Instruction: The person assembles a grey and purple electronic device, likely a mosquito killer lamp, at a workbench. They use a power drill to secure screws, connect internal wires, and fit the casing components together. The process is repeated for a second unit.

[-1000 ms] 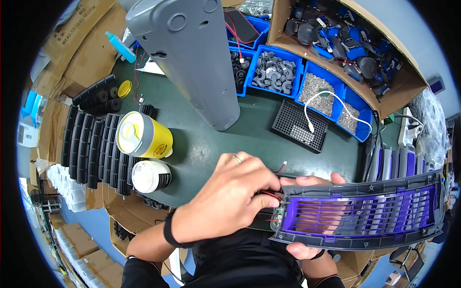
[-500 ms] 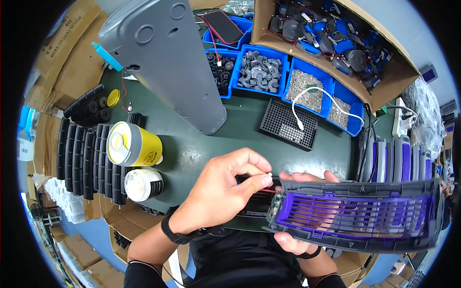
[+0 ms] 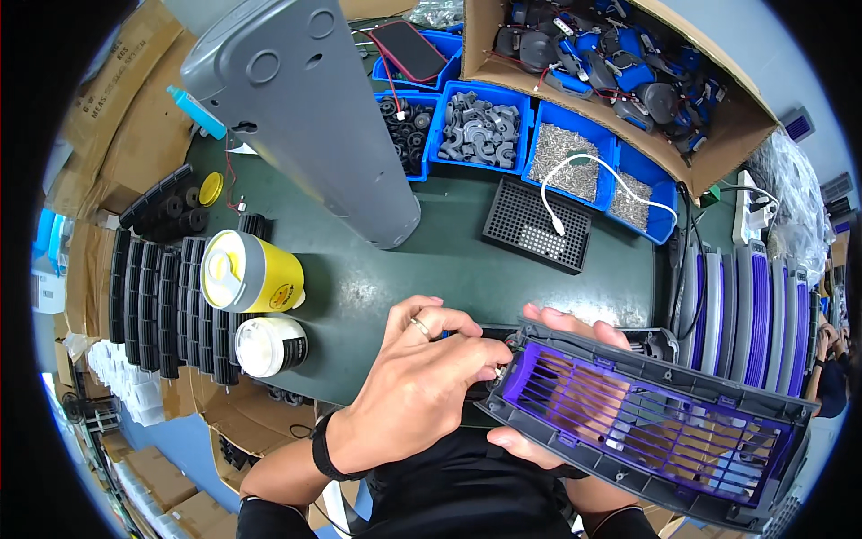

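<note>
My right hand [image 3: 584,395] supports a dark grey grille cover with purple slats [image 3: 646,422] from behind. Its fingers show over the upper edge and its thumb lies at the lower edge. My left hand [image 3: 431,368] is closed at the cover's left end, its thumb and fingers pinching a small whitish wire connector [image 3: 499,370]; the fingertips largely hide it. Behind the cover lies a dark housing [image 3: 660,343] on the green table [image 3: 404,278], mostly covered from sight.
A tall grey casing [image 3: 314,117] lies across the table's far left. Blue bins [image 3: 485,130] hold grey clips and screws beside a black perforated tray [image 3: 539,225]. A yellow-grey canister [image 3: 260,269], a white-lidded jar [image 3: 269,346], black rollers [image 3: 171,305] and a carton of parts [image 3: 736,153] surround the work.
The grille cover has tilted, its right end dropping toward me. My left hand has turned over and moved lower, bringing its pinching fingers to the cover's left end.
</note>
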A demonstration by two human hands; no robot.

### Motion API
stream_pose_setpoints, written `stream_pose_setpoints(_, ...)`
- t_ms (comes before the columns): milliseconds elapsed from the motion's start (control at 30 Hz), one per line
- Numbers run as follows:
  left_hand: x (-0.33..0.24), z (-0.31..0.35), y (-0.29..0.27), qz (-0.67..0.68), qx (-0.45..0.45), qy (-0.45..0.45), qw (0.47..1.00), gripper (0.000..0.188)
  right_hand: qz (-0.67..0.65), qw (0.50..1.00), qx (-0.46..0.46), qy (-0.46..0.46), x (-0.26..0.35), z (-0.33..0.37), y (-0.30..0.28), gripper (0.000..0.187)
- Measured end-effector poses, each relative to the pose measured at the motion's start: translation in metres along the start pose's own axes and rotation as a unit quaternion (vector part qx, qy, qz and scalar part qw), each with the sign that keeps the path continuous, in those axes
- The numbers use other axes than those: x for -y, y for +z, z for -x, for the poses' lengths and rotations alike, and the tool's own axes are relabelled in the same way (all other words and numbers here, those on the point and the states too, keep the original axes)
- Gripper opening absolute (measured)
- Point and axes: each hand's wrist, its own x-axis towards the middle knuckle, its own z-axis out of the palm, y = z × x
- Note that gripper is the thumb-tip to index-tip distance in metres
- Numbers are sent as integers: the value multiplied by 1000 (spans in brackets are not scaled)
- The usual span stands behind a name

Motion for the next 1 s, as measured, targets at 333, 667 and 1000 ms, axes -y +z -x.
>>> stream_pose_setpoints(333,-6,-2,-4,-52,-26,13,998,26,-55,996,-51,-52,-17,8,11,132)
stream_pose_setpoints(667,4,4,-5,49,14,-8,999,21,68,995,-53,41,-12,13,8,129)
stream_pose_setpoints(1000,3,-5,3,26,27,-23,999,23,-10,998,-62,-26,-15,10,4,126)
